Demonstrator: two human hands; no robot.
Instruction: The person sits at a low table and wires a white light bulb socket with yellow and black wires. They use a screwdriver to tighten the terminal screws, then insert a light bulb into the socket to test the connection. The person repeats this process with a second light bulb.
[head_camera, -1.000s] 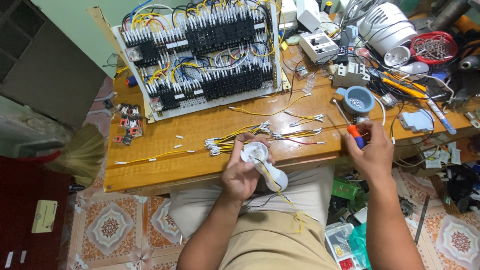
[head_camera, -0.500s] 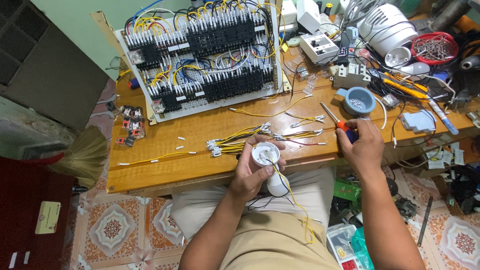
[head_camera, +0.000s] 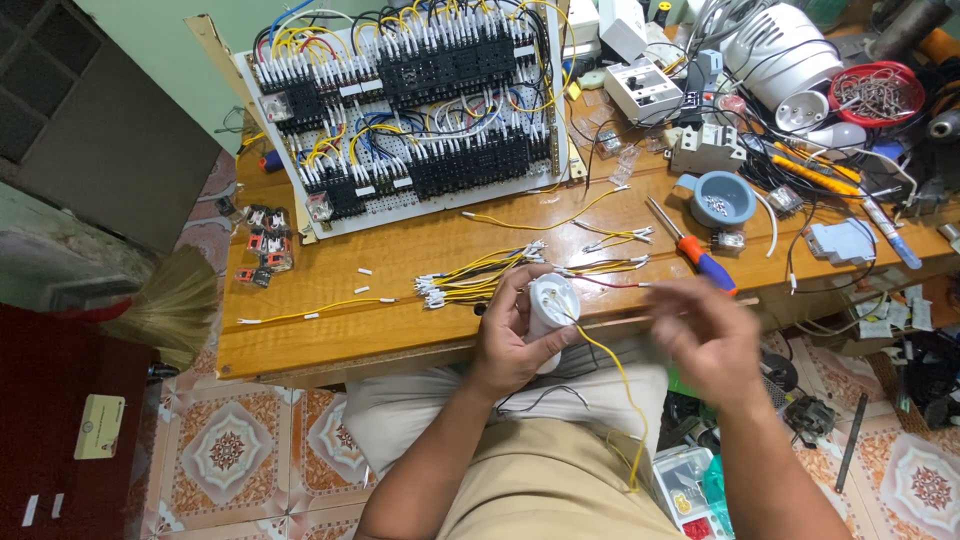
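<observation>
We hold a white round socket (head_camera: 552, 305) in our left hand (head_camera: 515, 335), fingers clamped around it, just off the desk (head_camera: 330, 335) edge; our blurred right hand (head_camera: 705, 335) hovers beside it, fingers unreadable, screwdriver (head_camera: 690, 245) lying near.

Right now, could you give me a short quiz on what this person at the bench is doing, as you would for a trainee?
1. True or false: the left hand holds the white round device.
2. Where does the screwdriver with the red and blue handle lie? A in the right hand; B on the wooden bench; C in the blue bowl.
3. What colour is the wire that hangs from the device?

Key:
1. True.
2. B; the right hand is blurred and seems empty.
3. Yellow.
</observation>
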